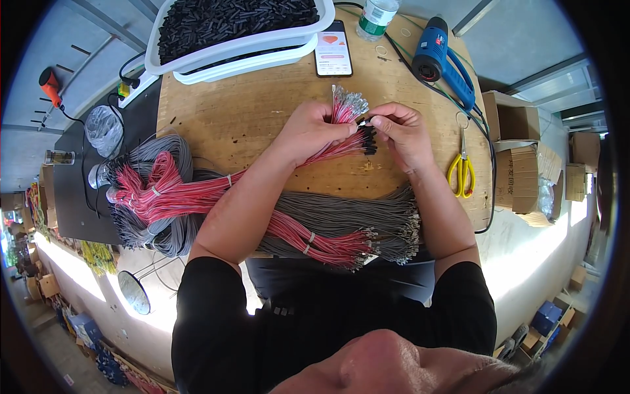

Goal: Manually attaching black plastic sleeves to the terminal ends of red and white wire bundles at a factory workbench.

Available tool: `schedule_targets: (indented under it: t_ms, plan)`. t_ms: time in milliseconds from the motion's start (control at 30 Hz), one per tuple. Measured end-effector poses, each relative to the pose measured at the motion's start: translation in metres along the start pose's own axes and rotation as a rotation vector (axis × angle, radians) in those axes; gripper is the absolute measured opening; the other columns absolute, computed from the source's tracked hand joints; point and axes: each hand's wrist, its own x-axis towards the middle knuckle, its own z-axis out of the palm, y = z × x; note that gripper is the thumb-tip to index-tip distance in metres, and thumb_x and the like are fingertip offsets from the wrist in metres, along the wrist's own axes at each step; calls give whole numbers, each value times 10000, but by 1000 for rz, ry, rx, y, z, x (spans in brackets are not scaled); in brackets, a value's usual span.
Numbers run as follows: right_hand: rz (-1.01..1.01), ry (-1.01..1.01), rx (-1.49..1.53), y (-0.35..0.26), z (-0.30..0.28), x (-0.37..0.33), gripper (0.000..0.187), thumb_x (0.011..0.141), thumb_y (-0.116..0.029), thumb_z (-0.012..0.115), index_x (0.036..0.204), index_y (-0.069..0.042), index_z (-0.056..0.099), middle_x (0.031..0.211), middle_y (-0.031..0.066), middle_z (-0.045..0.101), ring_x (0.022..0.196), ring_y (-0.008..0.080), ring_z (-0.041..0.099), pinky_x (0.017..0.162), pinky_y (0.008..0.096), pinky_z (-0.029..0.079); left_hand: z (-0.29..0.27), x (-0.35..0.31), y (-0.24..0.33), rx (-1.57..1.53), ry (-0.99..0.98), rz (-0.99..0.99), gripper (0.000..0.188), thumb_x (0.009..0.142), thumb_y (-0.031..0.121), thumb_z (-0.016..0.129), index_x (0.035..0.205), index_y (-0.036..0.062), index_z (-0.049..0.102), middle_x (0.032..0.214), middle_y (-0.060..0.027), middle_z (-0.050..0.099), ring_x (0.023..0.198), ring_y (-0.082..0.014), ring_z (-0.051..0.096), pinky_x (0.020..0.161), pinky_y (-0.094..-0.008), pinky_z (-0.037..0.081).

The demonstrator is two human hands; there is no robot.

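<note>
My left hand [314,130] is closed around a bundle of thin red and white wires [340,115], whose bare metal terminals [349,100] fan out above the fingers. Below that hand, other wire ends in the bundle carry black sleeves [369,142]. The fingertips of my right hand [401,133] pinch a small black sleeve at one wire's metal end, right beside my left thumb. From the left hand the red wires [197,196] trail left across the table, tied with pale bands. Fingers partly cover the pinched end.
A white tub [236,58] of black sleeves stands at the back left, beside a phone [333,49] and a bottle [377,20]. On the right lie a blue heat gun [433,56] and yellow-handled scissors [462,172]. Grey cable bundles [341,213] cover the table's near edge.
</note>
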Motion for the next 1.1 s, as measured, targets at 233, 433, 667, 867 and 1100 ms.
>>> schedule_targets:
  t_ms: [233,433,667,867,1100]
  plan:
    - [-11,-13,-12,1,0,0,124,917,-73,726,1025,-16,705,853,25,704,655,50,510,592,203,407,2,-2,3,-3,-14,-30,189,870,156,768,887,-17,694,740,-22,638,661,-87,562,616,-249,435]
    - [3,-23,-18,1,-2,0,101,916,-76,733,1001,-27,710,863,24,719,673,49,527,605,206,408,3,-2,4,11,-10,-31,190,869,163,770,877,-13,697,730,-13,633,651,-81,553,609,-245,429]
    - [3,-12,-26,1,-1,0,97,916,-82,736,997,-34,711,856,19,718,669,44,519,599,198,400,3,-2,4,3,-18,-36,202,877,169,777,927,-12,702,760,-12,644,676,-78,566,629,-239,445]
    - [17,17,31,4,-5,4,128,924,-106,730,1020,-30,691,867,44,716,644,47,496,579,195,381,2,1,-2,32,29,-8,191,891,160,766,940,-13,701,769,-18,654,685,-80,581,636,-238,460]
    - [180,-77,249,-4,-9,6,205,992,-186,646,1046,11,660,873,99,703,592,67,447,502,191,301,1,0,1,25,3,-54,188,895,157,760,931,-15,693,771,-24,654,686,-86,587,634,-241,462]
